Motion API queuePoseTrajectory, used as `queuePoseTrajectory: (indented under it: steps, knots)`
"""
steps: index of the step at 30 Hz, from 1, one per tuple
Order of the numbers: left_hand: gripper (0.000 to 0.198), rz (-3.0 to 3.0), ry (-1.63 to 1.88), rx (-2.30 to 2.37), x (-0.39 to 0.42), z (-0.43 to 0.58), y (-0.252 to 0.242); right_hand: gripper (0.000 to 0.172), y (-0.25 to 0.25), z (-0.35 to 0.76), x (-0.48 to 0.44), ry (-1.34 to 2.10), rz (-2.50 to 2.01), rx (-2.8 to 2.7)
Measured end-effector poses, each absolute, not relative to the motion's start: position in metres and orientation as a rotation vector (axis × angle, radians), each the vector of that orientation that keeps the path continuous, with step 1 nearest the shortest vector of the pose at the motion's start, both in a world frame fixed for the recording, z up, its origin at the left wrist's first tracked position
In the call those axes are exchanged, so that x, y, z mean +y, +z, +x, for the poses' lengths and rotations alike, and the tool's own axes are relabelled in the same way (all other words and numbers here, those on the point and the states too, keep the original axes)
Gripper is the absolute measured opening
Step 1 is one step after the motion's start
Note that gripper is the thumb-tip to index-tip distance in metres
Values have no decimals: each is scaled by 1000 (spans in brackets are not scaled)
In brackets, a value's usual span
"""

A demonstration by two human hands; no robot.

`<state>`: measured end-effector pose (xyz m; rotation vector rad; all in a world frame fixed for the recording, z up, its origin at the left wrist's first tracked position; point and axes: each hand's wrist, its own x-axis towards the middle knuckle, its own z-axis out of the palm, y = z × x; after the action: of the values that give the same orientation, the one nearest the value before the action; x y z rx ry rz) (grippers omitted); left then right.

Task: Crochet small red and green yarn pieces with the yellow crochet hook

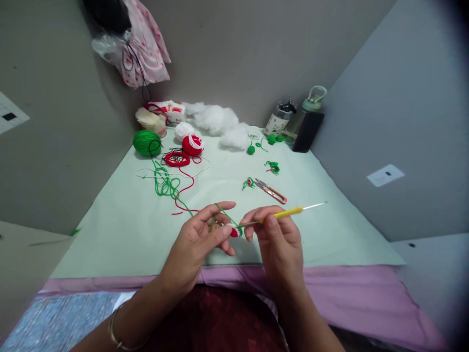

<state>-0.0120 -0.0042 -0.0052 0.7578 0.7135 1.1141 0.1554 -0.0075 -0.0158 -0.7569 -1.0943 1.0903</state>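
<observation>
My left hand (203,237) pinches a small red crochet piece (234,231) with white and green on it. A green yarn strand (223,211) runs over its index finger. Fingers of my right hand (274,234) are closed around a yellow-handled crochet hook (284,213), whose metal tip sits in the red piece. Both hands hover just above the near part of a pale green sheet (120,230). The green strand trails back across the sheet to a tangle (164,185) and a green yarn ball (147,143).
Orange-handled snips (271,190) lie just beyond my hands. Farther back are a red and white yarn ball (192,144), a red yarn ring (177,159), white stuffing (218,120), small green pieces (272,167), a jar (277,120) and a green bottle (311,105). A pink cloth edge (348,288) borders the sheet.
</observation>
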Motion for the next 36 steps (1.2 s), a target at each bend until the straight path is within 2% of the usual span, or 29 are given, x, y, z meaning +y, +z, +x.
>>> queuePoseTrajectory:
  steps: [11,14,17,21,24,28,33,36]
  knots:
    - [38,765,1222,773,-8,-5,-11,23,-20,159,-19,123,-855,-1838]
    - [49,662,1192,743,-8,-5,-9,30,-26,157,-17,-86,-842,-1941]
    - [56,513,1011,670,-4,-11,-4,31,-28,155,-17,20,-856,-1834]
    - [45,451,972,631,2,-18,3,24,-23,154,-14,597,-854,-1365]
    - [40,523,1009,649,1,-16,3,21,-21,151,-9,830,-787,-1241]
    - [34,632,1072,688,-4,-7,-3,23,-22,147,-10,679,-839,-1394]
    - [43,514,1044,679,-3,-6,-8,34,-22,150,-19,199,-903,-1699]
    - [40,425,931,631,2,-11,-6,30,-21,154,-17,316,-919,-1569]
